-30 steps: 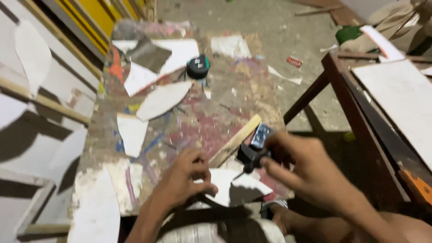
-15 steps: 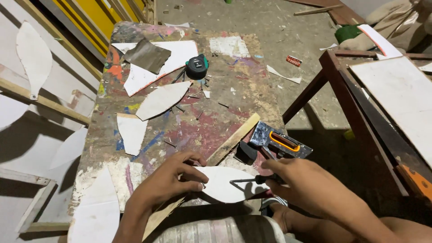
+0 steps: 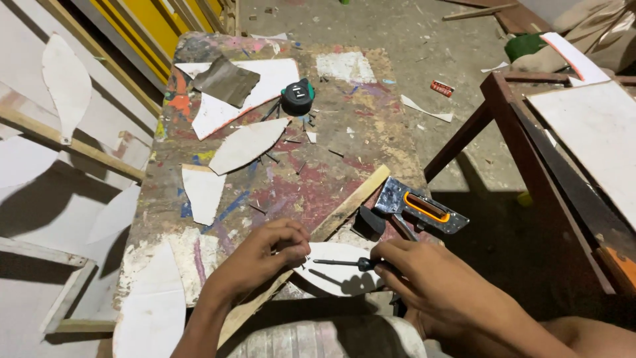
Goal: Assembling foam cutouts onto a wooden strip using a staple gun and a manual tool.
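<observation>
The right hand [image 3: 424, 275] was closed around the dark handle of a thin screwdriver [image 3: 344, 263], whose shaft pointed toward the left hand [image 3: 265, 255]. The left hand was curled, with its fingertips pinching something small at the edge of a white leaf-shaped piece [image 3: 331, 268]; what it pinched was too small to tell. The white piece lay directly under the screwdriver, on the near edge of the paint-stained workbench [image 3: 318, 179].

Just beyond the right hand lay a metal staple gun [image 3: 421, 212] with an orange handle, and a hammer head [image 3: 371, 222] was beside it. A wooden strip [image 3: 351, 202] ran diagonally behind both hands, touching the white piece. Farther from the grip, several more white leaf-shaped cutouts [image 3: 245, 146] lay on the bench, with scattered small nails [image 3: 278, 159] between them. A round black tape measure [image 3: 297, 97] stood well apart at the far side, near a grey sheet [image 3: 225, 81]. To the right of the right hand stood a dark wooden frame [image 3: 530, 126]. No container was visible.
</observation>
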